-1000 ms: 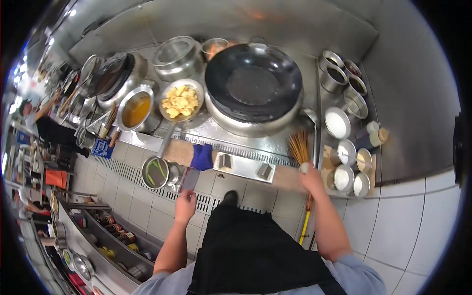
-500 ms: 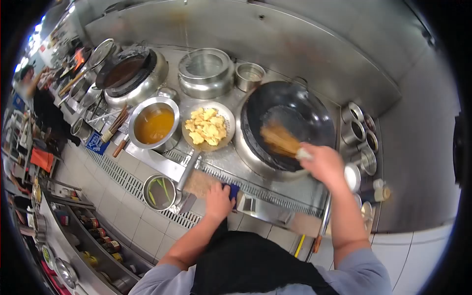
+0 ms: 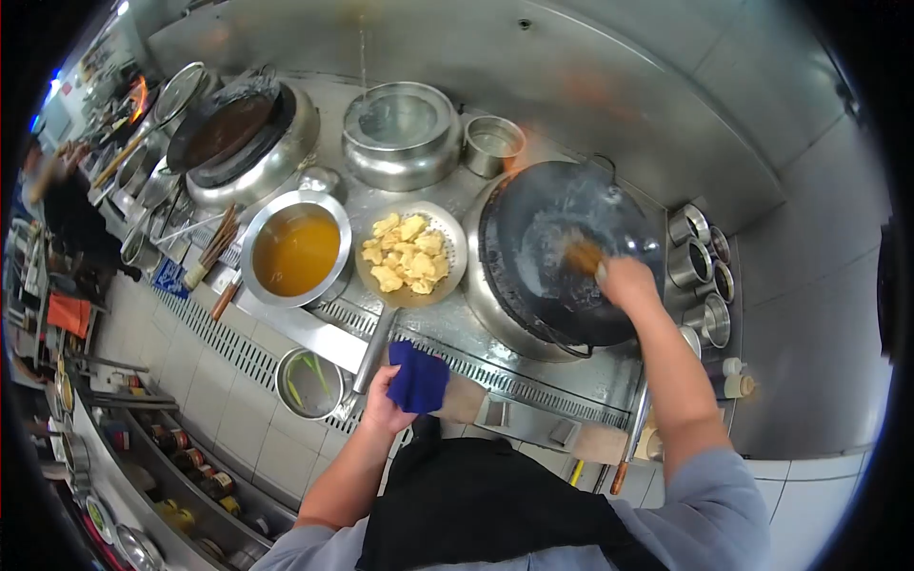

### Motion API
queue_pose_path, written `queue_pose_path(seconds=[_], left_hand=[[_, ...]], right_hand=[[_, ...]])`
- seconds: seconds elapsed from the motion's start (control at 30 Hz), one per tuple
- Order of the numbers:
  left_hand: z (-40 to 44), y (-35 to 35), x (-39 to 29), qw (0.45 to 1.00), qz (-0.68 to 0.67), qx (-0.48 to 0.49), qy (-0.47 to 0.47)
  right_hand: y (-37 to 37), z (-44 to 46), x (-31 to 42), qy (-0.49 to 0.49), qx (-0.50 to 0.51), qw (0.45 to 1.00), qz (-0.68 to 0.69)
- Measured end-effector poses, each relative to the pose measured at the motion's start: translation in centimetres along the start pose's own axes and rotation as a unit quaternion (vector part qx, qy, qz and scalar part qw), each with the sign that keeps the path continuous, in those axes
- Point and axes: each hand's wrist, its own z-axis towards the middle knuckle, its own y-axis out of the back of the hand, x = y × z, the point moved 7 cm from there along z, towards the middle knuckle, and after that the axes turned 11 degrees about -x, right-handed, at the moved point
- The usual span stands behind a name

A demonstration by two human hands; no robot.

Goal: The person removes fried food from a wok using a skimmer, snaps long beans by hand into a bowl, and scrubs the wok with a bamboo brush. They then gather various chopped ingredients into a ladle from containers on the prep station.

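Note:
My right hand [image 3: 628, 284] grips the bamboo brush [image 3: 583, 255], whose blurred bristles are down in the black wok [image 3: 543, 209]; water and steam show around them. The wok sits on the right burner. In my left hand [image 3: 388, 404] is a folded dark blue cloth [image 3: 417, 379], held up at the stove's front edge beside the handle of the perforated ladle [image 3: 379, 347]. Yellow fried pieces [image 3: 407, 255] fill that ladle. To its left stands a metal pot of orange-brown liquid [image 3: 297, 249].
A second wok [image 3: 228, 131] sits on the left burner. A lidded-looking round pot [image 3: 398, 119] and small pot [image 3: 492, 145] stand behind. Seasoning containers [image 3: 690, 262] line the right side. Below hangs a pot with green stalks [image 3: 309, 383]. Another person [image 3: 81, 214] stands far left.
My left hand has lifted the blue cloth off the stove's front edge. My right hand has brought the brush from the front edge into the wok, where it has moved farther in. Steam has appeared.

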Motion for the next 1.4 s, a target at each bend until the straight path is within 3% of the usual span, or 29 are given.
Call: queue_pose_path(seconds=[0.1,0.27,0.37,0.4,0.43,0.47,0.53,0.57,0.7,0.77,0.83,0.9,0.93,0.97,1.0,1.07,1.17,1.27,1.33,1.4], left_hand=[[1.5,-2.3,3.8,0.999,0.021,0.006,0.023],[2.7,-2.3,11.3,0.988,0.037,-0.064,0.133],[4.7,-0.8,12.7,0.987,0.047,-0.027,0.148],[5.5,-1.2,13.1,0.983,0.046,-0.033,0.175],[6.3,-1.9,13.5,0.978,0.044,-0.038,0.201],[7.0,-3.1,14.0,0.978,0.047,-0.038,0.199],[8.6,-4.8,13.9,0.962,0.205,-0.149,0.097],[8.7,-6.8,14.0,0.961,0.232,-0.131,0.070],[9.3,-9.9,15.0,0.949,0.280,-0.136,0.055],[9.5,-10.4,16.1,0.944,0.294,-0.132,0.064],[9.6,-10.5,16.9,0.938,0.312,-0.125,0.082],[9.7,-10.8,17.6,0.934,0.322,-0.131,0.082],[9.8,-11.2,18.0,0.931,0.331,-0.132,0.081],[9.7,-11.5,18.4,0.928,0.334,-0.137,0.089],[9.8,-11.6,18.9,0.927,0.337,-0.136,0.088],[9.8,-11.4,19.7,0.941,0.299,-0.131,0.088],[10.1,-10.9,20.3,0.944,0.289,-0.137,0.083],[10.4,-10.9,21.3,0.944,0.290,-0.133,0.082],[10.9,-10.5,21.7,0.933,0.309,-0.164,0.087],[11.2,-11.3,21.9,0.936,0.289,-0.186,0.075]], right_hand=[[-0.8,3.0,-0.5,-0.080,-0.090,0.989,0.080],[-1.0,-5.5,3.3,0.135,-0.005,0.989,-0.063],[-3.8,-4.3,-1.6,0.126,0.004,0.982,-0.138],[-2.5,-2.4,-2.8,0.123,-0.069,0.984,-0.110],[-3.4,0.9,-4.7,0.066,-0.064,0.994,-0.063],[-3.6,2.6,-4.9,0.042,-0.092,0.994,-0.040],[-2.7,3.5,-3.1,0.031,-0.121,0.992,0.024],[-3.9,3.7,-2.0,0.016,-0.115,0.993,0.031],[-1.9,-4.9,2.8,0.164,-0.105,0.981,-0.014],[0.4,-10.6,2.0,0.254,0.003,0.966,-0.045],[-1.3,-11.8,-1.9,0.230,-0.035,0.965,-0.120],[-1.5,-7.4,-6.9,0.182,0.009,0.973,-0.142],[-2.7,-3.6,-9.6,0.182,-0.015,0.969,-0.164],[-1.8,0.1,-11.9,0.088,-0.096,0.983,-0.126],[-0.6,2.9,-13.5,0.055,-0.191,0.976,-0.094],[2.7,4.9,-15.3,-0.102,-0.266,0.958,0.037],[-0.5,6.7,-15.5,-0.159,-0.191,0.962,0.113],[0.0,4.5,-14.8,-0.132,-0.156,0.970,0.132],[3.6,-0.6,-14.7,-0.082,-0.222,0.956,0.173],[5.0,-7.0,-14.8,-0.029,-0.190,0.958,0.211]])
